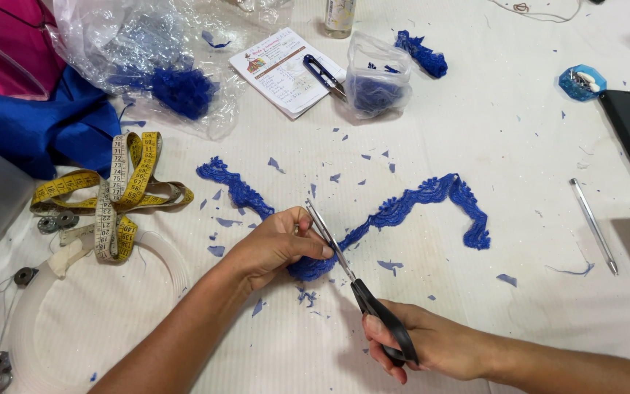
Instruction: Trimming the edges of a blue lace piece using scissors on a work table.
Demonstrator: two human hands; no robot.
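Your right hand [432,343] is closed around the black handles of the scissors [351,273], down near you. Keep that hold firm but easy, so the blades move in small, slow snips. The blades point up and away from this hand and meet the blue lace strip [410,208] just by your other hand.

Your left hand [275,244] is curled shut on the lace, pinching it right next to the blades. Keep those fingertips [315,252] back from the sharp edges, and hold the lace flat and a little tight so it does not slip.

Past the left hand, the lace runs off both ways across the white table [519,131], with little blue scraps [220,222] all around. Far to the left lies a yellow measuring tape [122,182]. Farther up sits a small clear bag [377,73] with more blue bits.
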